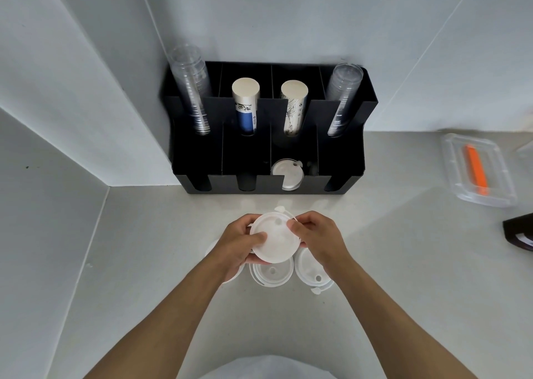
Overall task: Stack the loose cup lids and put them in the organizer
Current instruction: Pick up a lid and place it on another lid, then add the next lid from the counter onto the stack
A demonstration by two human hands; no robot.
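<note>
Both my hands hold a white cup lid (pixel 275 238) above the counter, a little in front of the black organizer (pixel 346 159). My left hand (pixel 238 241) grips its left rim, and my right hand (pixel 317 234) pinches its right rim by the tab. Under my hands, loose white lids lie on the counter: one in the middle (pixel 272 274), one to the right (pixel 313 269), and one mostly hidden under my left hand (pixel 210 250). A white lid (pixel 287 173) sits in the organizer's third front slot.
The organizer's back slots hold two clear cup stacks (pixel 190 87) (pixel 344 98) and two paper cup stacks (pixel 245 104) (pixel 292 105). A clear container with an orange item (pixel 476 170) lies at the right. A dark object (pixel 519 231) sits at the right edge. Walls close the left and back.
</note>
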